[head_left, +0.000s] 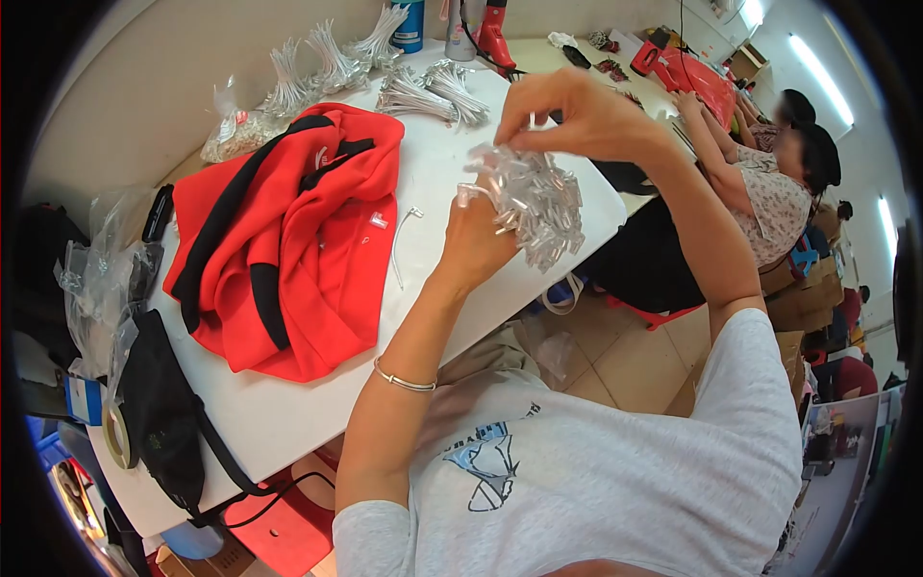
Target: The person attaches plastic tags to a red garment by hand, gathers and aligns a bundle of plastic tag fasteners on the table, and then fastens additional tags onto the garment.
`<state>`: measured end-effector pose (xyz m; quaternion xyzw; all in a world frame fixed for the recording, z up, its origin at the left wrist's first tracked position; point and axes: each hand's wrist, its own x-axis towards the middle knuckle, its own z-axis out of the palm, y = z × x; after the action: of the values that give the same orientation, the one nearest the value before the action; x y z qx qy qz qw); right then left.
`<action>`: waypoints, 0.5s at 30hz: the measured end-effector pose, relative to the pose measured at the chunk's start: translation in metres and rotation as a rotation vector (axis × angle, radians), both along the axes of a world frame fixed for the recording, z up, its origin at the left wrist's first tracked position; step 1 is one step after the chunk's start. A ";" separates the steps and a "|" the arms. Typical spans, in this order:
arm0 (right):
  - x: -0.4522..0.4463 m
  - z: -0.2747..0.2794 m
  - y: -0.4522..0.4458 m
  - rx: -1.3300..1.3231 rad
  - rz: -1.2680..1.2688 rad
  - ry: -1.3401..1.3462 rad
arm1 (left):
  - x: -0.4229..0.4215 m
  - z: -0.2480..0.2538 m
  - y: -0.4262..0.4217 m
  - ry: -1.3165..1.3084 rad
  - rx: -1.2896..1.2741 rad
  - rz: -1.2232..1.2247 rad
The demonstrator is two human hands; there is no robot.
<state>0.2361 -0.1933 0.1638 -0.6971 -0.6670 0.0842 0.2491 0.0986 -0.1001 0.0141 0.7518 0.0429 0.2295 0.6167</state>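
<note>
My left hand (473,242), with a bracelet on its wrist, is closed around a bundle of short cables. Their clear, shiny plastic-sleeved ends (548,207) fan out above and to the right of the fist. My right hand (572,113) is raised at the top of the bundle, thumb and fingers pinched together; what is between the fingertips is too small to make out. A single white cable (402,245) with a clear end lies on the white table (317,423), left of my left hand.
A red and black garment (288,250) covers the table's left part. Several bundles of white cables (433,93) lie at the back beside a plastic bag (236,135). A black bag (163,413) sits on the near left edge. Co-workers (769,188) sit at the right.
</note>
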 end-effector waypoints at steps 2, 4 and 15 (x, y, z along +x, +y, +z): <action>-0.019 0.019 0.000 0.154 -0.091 0.068 | 0.002 -0.005 0.000 -0.022 0.005 0.005; -0.028 0.011 -0.003 0.226 -0.142 0.106 | 0.005 -0.014 -0.002 -0.028 0.002 0.002; -0.044 -0.010 0.031 0.139 0.110 -0.244 | 0.007 -0.009 0.005 -0.060 0.031 0.085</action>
<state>0.1919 -0.1624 0.1541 -0.6457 -0.7337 -0.0339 0.2090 0.1052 -0.0948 0.0050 0.7516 0.0527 0.2787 0.5955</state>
